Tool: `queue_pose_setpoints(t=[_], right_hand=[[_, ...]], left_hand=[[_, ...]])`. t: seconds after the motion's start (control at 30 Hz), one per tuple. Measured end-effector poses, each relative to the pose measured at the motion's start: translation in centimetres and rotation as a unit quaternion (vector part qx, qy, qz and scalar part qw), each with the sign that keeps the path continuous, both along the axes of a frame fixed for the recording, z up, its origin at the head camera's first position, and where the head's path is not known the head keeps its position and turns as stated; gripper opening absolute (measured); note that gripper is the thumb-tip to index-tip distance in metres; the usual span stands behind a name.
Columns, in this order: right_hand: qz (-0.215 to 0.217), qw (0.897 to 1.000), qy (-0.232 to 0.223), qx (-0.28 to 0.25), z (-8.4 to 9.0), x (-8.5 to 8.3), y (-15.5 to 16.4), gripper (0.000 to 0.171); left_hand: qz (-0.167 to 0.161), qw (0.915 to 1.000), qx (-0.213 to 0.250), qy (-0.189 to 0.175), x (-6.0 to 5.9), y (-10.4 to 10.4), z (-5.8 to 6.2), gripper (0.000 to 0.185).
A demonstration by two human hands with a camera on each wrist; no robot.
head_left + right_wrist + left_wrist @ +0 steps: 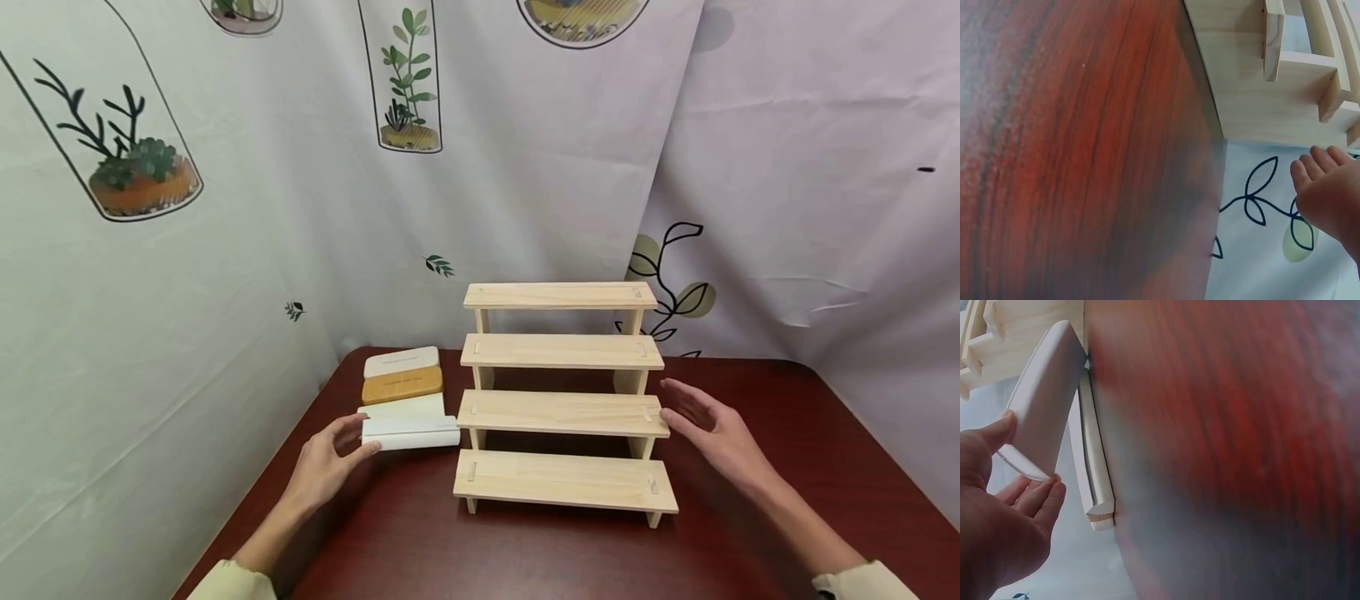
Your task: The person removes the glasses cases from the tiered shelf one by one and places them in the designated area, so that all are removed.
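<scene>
My left hand (322,467) pinches a white glasses case (411,433) by its left end, thumb on one face and fingertips on the other. The left wrist view shows this case (1047,400) raised at a slant over the table. Behind it lie a second white case (405,407), partly covered in the head view, then a tan case (402,384) and another white case (401,361) at the back. On the other side of a stepped wooden rack (562,412), my right hand (723,437) holds nothing. Its fingers are extended, with fingertips right by the end of a middle shelf.
The rack has several pale shelves rising toward the back, and it stands on a dark red wooden table (420,550). A white curtain (525,208) printed with plants hangs behind and on both sides of the table.
</scene>
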State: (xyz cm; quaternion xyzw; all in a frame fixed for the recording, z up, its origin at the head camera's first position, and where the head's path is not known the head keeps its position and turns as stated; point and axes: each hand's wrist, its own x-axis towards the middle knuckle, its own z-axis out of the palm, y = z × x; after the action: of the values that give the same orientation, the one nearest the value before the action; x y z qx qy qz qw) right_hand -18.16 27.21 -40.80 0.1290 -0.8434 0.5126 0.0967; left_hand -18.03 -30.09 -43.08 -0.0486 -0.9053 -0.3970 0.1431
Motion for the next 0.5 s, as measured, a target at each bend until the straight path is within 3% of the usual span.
queue_pose_setpoints(t=[0.17,0.5], right_hand=[[0.027,0.999,-0.001,-0.026,-0.2,0.1,0.0,0.059],[0.048,0.998,0.01,-0.027,-0.6,0.2,-0.3,0.064]], left_hand=[[-0.014,0.9995,-0.016,-0.024,-0.4,-0.5,-0.1,0.067],[-0.019,0.993,-0.098,-0.063,-0.5,-1.3,-0.1,0.068]])
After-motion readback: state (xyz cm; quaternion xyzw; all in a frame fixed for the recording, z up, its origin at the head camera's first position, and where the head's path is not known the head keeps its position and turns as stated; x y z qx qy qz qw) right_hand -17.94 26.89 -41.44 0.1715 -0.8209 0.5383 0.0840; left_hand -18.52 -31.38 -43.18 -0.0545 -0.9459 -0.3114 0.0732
